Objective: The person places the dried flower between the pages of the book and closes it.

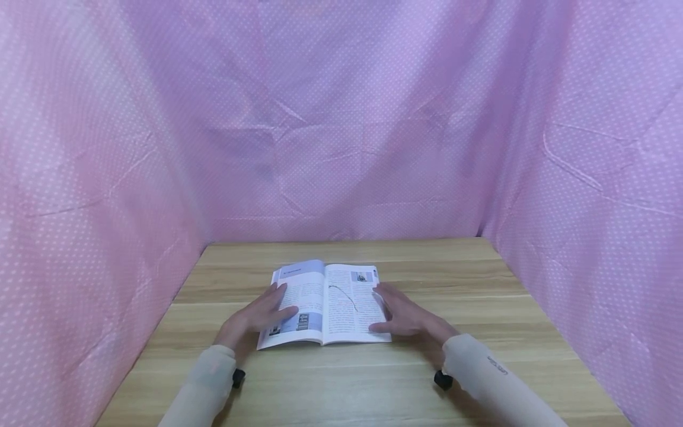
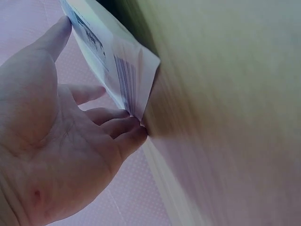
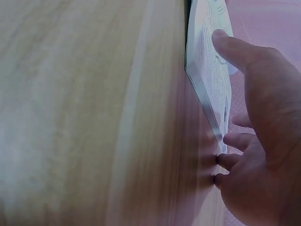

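An open book (image 1: 341, 329) lies on the wooden table, printed pages facing up. A thin, dark, curved strand (image 1: 347, 295) shows across its right page. My left hand (image 1: 258, 312) is at the left side, thumb on the page and fingers along the outer edge. In the left wrist view, those fingertips (image 2: 136, 134) meet the corner of the page block. At the right edge is my right hand (image 1: 407, 312), its thumb over the page margin. The right wrist view shows its lower fingers (image 3: 228, 161) extended beside the book, tips right at the tabletop.
The wooden table (image 1: 341, 385) extends around the book on all sides. Pink dotted cloth (image 1: 341, 148) hangs behind it and along both sides. Each forearm wears a pale sleeve (image 1: 205, 379), with a small black device (image 1: 443, 380) at the wrist.
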A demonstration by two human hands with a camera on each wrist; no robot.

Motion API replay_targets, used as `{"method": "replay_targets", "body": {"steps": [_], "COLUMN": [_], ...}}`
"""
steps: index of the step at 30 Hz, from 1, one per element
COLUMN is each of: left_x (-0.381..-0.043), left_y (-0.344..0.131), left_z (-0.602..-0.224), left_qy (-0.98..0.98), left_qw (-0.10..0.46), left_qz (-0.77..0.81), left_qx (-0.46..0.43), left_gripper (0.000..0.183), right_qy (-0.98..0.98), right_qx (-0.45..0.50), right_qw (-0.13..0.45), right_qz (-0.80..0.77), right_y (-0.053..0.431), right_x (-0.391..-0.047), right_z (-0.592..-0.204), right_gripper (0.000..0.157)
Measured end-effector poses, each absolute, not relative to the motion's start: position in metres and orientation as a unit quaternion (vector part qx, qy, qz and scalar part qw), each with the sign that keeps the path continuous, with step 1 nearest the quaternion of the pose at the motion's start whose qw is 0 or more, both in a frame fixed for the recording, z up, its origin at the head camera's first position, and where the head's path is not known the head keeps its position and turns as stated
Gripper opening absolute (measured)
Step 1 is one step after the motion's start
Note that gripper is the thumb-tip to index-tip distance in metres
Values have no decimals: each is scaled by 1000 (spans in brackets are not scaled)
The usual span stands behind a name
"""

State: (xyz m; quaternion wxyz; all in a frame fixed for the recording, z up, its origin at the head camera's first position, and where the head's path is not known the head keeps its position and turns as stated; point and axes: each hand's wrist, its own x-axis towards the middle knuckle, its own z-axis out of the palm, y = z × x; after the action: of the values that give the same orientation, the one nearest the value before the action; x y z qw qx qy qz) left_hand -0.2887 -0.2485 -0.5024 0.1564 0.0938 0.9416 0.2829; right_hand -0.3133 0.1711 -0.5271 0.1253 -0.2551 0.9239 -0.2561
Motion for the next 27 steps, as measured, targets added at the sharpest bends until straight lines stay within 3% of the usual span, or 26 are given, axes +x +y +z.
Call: {"method": "replay_targets", "body": {"steps": [10,27], "left_x": [-288,-297], "left_y": [-248,-238], "left_z": [-501,-503], "left_qy": [945,937], "left_qw": [153,151], "left_qz": [282,303], "left_qx": [70,90], "left_gripper": [101,103], "right_qy": [930,928], "right_qx": [-242,-237], "right_qw": [137,139], "right_qz": [-241,-251], "right_y": [172,173], "right_x": [-309,-308], "right_z": [-529,-529], "right_gripper": [104,104]}}
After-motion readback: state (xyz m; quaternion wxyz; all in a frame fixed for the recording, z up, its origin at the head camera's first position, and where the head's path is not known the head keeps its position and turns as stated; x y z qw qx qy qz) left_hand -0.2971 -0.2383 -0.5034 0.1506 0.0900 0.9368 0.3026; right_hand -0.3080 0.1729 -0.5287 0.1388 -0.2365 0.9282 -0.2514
